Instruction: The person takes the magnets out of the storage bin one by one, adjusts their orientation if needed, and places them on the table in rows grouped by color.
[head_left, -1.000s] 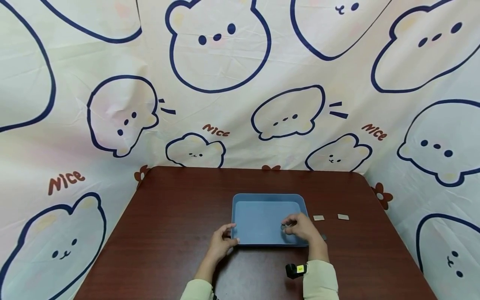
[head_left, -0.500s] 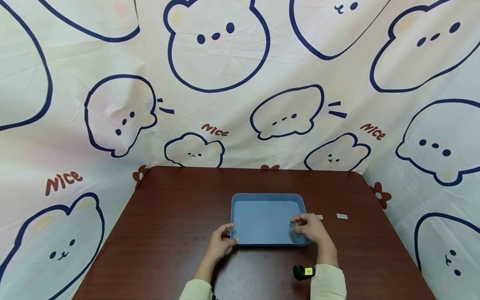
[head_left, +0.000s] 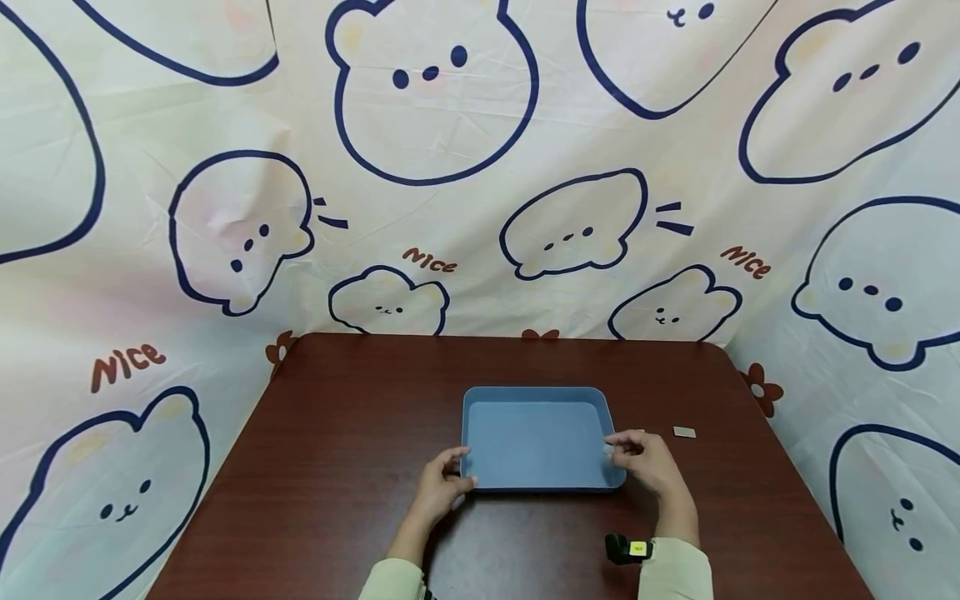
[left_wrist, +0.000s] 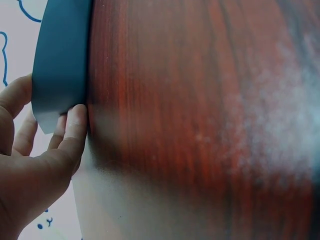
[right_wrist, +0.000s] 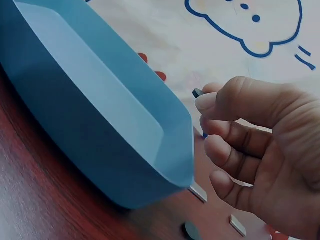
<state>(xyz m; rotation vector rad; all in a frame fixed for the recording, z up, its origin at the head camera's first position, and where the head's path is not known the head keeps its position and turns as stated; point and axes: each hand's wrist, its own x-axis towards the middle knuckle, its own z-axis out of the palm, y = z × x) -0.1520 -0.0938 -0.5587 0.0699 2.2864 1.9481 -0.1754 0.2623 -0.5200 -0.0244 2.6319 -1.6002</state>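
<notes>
My left hand grips the blue rectangular tray at its near left corner. In the left wrist view its thumb and fingers bend about the dark blue tray wall. My right hand hovers by the tray's right rim, pinching a small dark thin piece between thumb and forefinger. The other fingers are loosely curled beneath. On the table below that hand, the right wrist view shows a dark round disc and two small pale rectangular pieces, one near the tray and the other farther off.
The brown wooden table reaches back to a pale cloth backdrop with bear drawings, which also hangs at both sides. A black wrist camera with a yellow label sits at the right sleeve.
My right hand has moved right, from over the tray's interior to its right rim, still pinching the small dark piece. The left hand and the tray stay put.
</notes>
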